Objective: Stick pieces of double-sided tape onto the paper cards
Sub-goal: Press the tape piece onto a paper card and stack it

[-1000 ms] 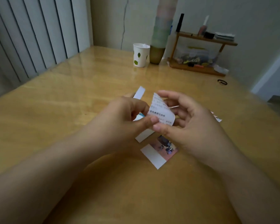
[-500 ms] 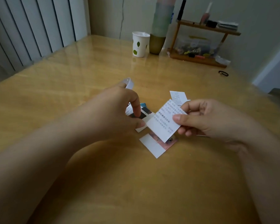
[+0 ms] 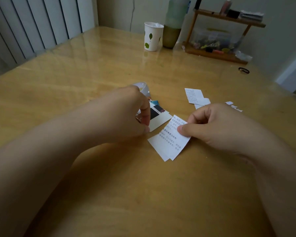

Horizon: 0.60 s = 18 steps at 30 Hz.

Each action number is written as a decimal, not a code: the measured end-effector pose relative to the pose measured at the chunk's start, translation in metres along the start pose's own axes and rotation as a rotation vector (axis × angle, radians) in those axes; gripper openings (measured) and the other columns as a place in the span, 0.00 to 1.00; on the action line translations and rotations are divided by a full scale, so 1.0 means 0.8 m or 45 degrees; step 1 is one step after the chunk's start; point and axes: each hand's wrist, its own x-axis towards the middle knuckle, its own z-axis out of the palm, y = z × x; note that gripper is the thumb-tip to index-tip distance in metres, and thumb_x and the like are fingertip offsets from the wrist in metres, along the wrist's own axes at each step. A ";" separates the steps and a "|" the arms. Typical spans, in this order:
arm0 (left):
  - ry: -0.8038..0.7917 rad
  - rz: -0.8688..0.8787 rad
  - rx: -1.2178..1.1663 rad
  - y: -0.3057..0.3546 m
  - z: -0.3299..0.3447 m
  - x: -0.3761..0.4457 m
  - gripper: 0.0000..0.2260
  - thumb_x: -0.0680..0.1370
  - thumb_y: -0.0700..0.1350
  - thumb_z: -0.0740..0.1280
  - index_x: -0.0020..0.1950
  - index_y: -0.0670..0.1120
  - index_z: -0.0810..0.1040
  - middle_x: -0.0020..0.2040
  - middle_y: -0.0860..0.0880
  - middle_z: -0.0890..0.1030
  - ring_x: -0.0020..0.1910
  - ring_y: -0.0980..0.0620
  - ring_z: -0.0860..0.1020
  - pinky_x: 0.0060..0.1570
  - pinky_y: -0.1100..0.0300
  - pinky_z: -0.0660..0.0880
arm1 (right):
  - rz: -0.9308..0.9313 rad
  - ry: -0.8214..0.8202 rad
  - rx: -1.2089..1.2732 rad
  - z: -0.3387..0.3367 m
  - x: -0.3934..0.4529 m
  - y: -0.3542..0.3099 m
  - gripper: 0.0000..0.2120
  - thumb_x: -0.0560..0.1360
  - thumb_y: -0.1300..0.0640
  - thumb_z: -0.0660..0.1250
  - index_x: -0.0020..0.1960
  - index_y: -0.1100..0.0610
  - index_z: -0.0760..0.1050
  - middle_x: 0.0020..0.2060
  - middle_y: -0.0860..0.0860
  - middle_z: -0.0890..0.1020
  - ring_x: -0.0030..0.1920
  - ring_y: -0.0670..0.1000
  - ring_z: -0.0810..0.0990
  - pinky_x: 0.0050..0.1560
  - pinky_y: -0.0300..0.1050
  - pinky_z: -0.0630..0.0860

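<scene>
Two hands busy | my right hand (image 3: 210,127) pinches printed card (image 3: 171,139), long axis slanting toward left hand (image 3: 126,113) | left curls round tape roll (image 3: 142,86), nearer the photo cards (image 3: 159,117).

Small printed characters on the paper card (image 3: 169,142), too blurred to read

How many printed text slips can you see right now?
3 that I can tell. One pinched in the right hand: text slip. Two overlapping on the table behind it. More may be hidden under the hands.
</scene>
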 end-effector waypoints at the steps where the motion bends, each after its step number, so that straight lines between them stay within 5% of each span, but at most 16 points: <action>1: -0.012 -0.004 -0.007 0.001 0.000 0.000 0.05 0.71 0.52 0.72 0.37 0.56 0.77 0.40 0.58 0.68 0.37 0.61 0.68 0.31 0.66 0.64 | -0.003 -0.001 -0.002 0.001 0.000 -0.001 0.12 0.70 0.46 0.72 0.33 0.53 0.79 0.25 0.44 0.76 0.24 0.42 0.70 0.30 0.39 0.66; 6: -0.060 0.009 0.019 0.002 0.002 -0.001 0.05 0.71 0.52 0.71 0.36 0.56 0.77 0.41 0.60 0.70 0.39 0.59 0.71 0.36 0.71 0.64 | -0.031 0.003 -0.068 0.005 -0.004 -0.005 0.12 0.71 0.46 0.70 0.34 0.53 0.80 0.30 0.50 0.81 0.25 0.43 0.71 0.30 0.39 0.66; 18: -0.113 0.007 0.035 0.004 -0.001 -0.002 0.05 0.72 0.53 0.70 0.37 0.57 0.76 0.38 0.63 0.68 0.36 0.60 0.69 0.32 0.74 0.59 | -0.048 0.013 -0.107 0.007 -0.005 -0.005 0.11 0.71 0.48 0.70 0.34 0.54 0.79 0.26 0.47 0.76 0.23 0.44 0.68 0.25 0.37 0.65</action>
